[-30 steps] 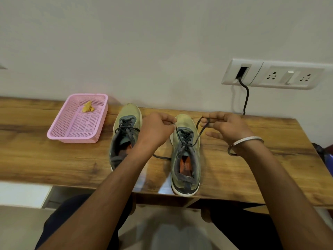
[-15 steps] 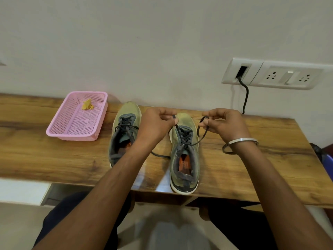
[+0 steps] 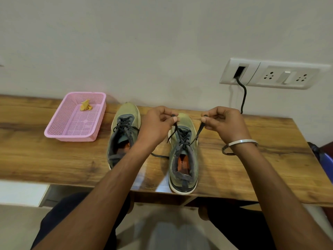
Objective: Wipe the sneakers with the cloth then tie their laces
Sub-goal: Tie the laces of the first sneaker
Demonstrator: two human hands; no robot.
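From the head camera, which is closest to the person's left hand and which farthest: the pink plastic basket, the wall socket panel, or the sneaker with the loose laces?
1. Right-hand olive-green sneaker, just beneath the left hand.
2. Pink plastic mesh basket, off to the left.
3. White wall socket panel, up on the right.

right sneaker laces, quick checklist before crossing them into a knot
1. Left hand pinches one lace end: ok.
2. Right hand pinches the other lace end: ok.
3. Right sneaker flat on the table: ok.
4. Laces threaded evenly through every eyelet: cannot tell.
5. Left sneaker tied: not ok, a loose lace trails on the table.
6. Cloth put away in the pink basket: ok.
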